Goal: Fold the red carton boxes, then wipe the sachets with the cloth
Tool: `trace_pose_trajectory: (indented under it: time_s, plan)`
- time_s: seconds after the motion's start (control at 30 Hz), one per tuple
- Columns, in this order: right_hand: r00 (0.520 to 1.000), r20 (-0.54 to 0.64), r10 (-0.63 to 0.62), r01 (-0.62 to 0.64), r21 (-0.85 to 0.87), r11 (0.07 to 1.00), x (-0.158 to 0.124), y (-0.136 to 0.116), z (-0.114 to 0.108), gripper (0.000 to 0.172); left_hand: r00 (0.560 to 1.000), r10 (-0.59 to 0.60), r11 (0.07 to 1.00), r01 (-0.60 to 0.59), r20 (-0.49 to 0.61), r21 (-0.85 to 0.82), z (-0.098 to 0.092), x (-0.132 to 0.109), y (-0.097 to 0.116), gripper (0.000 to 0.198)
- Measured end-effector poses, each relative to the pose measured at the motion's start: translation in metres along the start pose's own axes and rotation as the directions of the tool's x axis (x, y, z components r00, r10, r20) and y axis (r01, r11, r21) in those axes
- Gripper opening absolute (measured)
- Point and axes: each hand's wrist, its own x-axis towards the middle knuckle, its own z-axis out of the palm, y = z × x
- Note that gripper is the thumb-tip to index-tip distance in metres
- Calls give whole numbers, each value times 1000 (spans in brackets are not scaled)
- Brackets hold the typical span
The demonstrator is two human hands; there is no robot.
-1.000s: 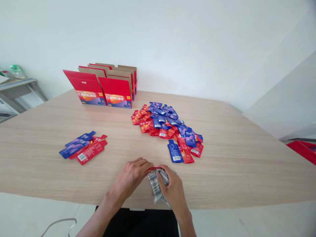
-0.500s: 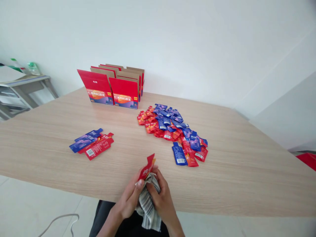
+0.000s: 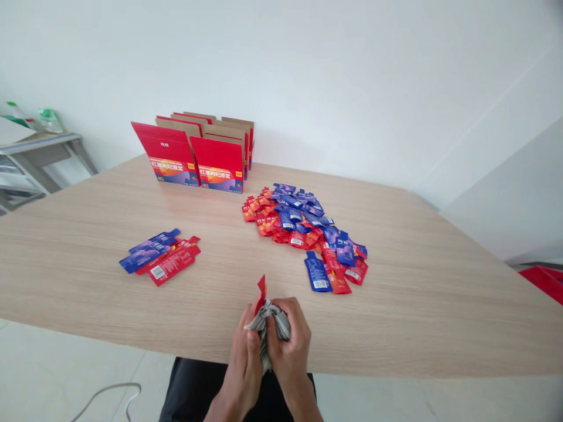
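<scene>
Both my hands meet at the table's near edge. My left hand (image 3: 244, 360) pinches a red sachet (image 3: 261, 293) that sticks up edge-on between the hands. My right hand (image 3: 292, 346) is closed on a striped grey cloth (image 3: 268, 319) that is wrapped around the sachet's lower part. A big heap of red and blue sachets (image 3: 303, 225) lies beyond my hands to the right. A small group of blue and red sachets (image 3: 160, 258) lies flat to the left.
Red printed cartons with open brown flaps (image 3: 197, 155) stand at the far side of the wooden table (image 3: 417, 305). A grey shelf (image 3: 30, 158) stands at the far left. A red crate corner (image 3: 545, 278) shows at the right edge. A cable (image 3: 105, 392) lies on the floor.
The sachet was lifted from between my hands, then turned edge-on. Both hands closed tighter together around the cloth and sachet.
</scene>
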Motion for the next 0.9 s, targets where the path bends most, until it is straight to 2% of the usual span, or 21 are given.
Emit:
trace_pose_trajectory:
  time_s: [0.1, 0.2, 0.3, 0.43, 0.53, 0.6, 0.7, 0.77, 0.83, 0.9]
  plan:
    - [996, -86, 36, -37, -11, 999, 12, 2, -4, 16, 983, 160, 981, -168, 87, 92, 10, -12, -3, 60]
    - [991, -116, 61, -63, -13, 998, 21, 3, -10, 16, 971, 188, 974, -203, 149, 97, 16, -18, 0, 60]
    - [999, -36, 33, -32, 14, 999, 16, 1, -7, 18, 978, 201, 975, -205, 57, 82, 15, -6, 14, 64]
    - [996, 91, 9, -15, 61, 998, -7, -6, 9, 20, 979, 178, 980, -167, -104, 107, 2, 29, 42, 65]
    - [997, 81, 16, -23, 81, 996, -14, -9, 16, 21, 980, 154, 982, -138, -129, 126, -6, 40, 51, 62]
    - [999, 37, 12, -14, 73, 997, -5, -9, 13, 19, 984, 152, 984, -142, -90, 108, -4, 32, 48, 58]
    - [999, -35, 19, -18, 29, 999, 18, -4, 0, 17, 990, 135, 988, -137, 38, 69, 5, 4, 33, 53]
    - [998, -66, 23, -23, -2, 1000, 30, -1, -8, 16, 992, 96, 994, -101, 84, 49, 13, -15, 21, 54]
    - [998, -59, 20, -21, -12, 1000, 34, 1, -12, 16, 994, 59, 998, -60, 89, 17, 17, -24, 12, 55]
    - [1000, -25, 16, -16, -6, 1000, 29, 0, -10, 17, 999, 30, 999, -29, 40, -23, 19, -22, 10, 55]
